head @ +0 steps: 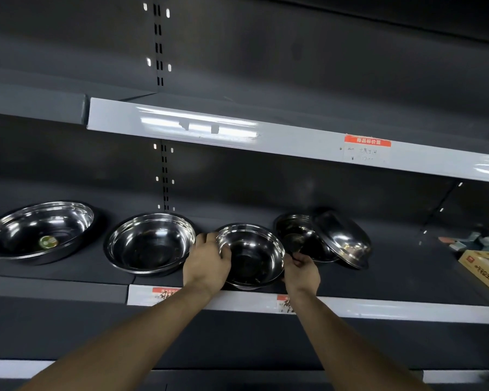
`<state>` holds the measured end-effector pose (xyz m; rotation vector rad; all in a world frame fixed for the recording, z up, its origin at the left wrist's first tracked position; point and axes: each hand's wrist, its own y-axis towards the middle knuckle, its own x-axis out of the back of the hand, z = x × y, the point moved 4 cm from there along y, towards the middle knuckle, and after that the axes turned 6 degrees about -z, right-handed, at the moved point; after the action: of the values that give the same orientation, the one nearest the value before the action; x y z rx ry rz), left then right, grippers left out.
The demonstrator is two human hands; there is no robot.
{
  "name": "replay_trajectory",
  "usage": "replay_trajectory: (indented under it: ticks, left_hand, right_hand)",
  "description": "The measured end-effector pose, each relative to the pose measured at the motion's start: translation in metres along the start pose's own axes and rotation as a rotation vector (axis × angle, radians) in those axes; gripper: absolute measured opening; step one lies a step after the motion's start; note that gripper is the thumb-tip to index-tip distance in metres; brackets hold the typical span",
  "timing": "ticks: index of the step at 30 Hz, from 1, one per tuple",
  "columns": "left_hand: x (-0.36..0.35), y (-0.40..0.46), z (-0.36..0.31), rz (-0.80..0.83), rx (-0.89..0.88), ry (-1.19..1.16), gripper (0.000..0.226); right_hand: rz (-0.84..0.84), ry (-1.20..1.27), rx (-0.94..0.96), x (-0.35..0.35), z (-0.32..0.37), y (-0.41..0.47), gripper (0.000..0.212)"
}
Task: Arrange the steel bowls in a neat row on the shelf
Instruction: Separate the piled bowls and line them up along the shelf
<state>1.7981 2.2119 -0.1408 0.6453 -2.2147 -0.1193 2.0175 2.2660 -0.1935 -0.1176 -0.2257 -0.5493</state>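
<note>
head view: both hands on the middle steel bowl (250,255) at the shelf (378,309) front edge. left hand (208,261) pinches its 9 o'clock rim, right hand (301,268) pinches its 3 o'clock rim. risk: it overhangs the lip, so a slip drops it. at 3 o'clock, the tilted bowl (342,239) leans on the dark bowl (301,235); a nudge could topple it. at 9 o'clock, the second bowl (150,244) sits just beside and could clank.

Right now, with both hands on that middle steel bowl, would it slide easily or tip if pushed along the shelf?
The middle bowl looks rigid, thin and polished, so it probably slides readily on the smooth shelf. Its base seems narrower than its rim, so a rim push might rock it. The left hand and right hand gripping opposite edges should steady it.
</note>
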Motion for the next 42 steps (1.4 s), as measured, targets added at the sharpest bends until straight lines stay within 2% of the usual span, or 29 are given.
replay_trajectory:
  ticks: [3,8,16,21,23,27,32,42]
  left_hand:
    - [0.004,0.009,-0.008,0.007,-0.059,0.012,0.041]
    - [-0.001,0.023,-0.017,0.14,-0.175,0.185,0.046]
    - [-0.029,0.022,-0.061,0.212,-0.312,0.312,0.063]
    - [-0.051,0.018,-0.094,0.237,-0.389,0.319,0.06]
    - [-0.061,0.017,-0.103,0.254,-0.411,0.315,0.057]
    - [-0.076,0.016,-0.115,0.257,-0.431,0.31,0.057]
    - [-0.092,0.019,-0.124,0.271,-0.415,0.325,0.062]
    - [-0.123,0.017,-0.138,0.325,-0.353,0.337,0.064]
  right_hand:
    - [-0.042,0.005,0.001,0.006,-0.001,0.002,0.023]
    - [-0.116,-0.033,0.059,0.025,0.01,0.016,0.021]
    - [-0.217,-0.226,0.193,0.071,0.028,0.037,0.018]
    - [-0.293,-0.304,0.243,0.099,0.033,0.057,0.028]
    - [-0.27,-0.39,0.248,0.107,0.03,0.065,0.03]
    - [-0.175,-0.61,0.281,0.116,0.017,0.082,0.026]
    - [-0.153,-0.685,0.282,0.116,0.009,0.097,0.026]
    - [-0.171,-0.802,0.578,0.114,0.003,0.106,0.011]
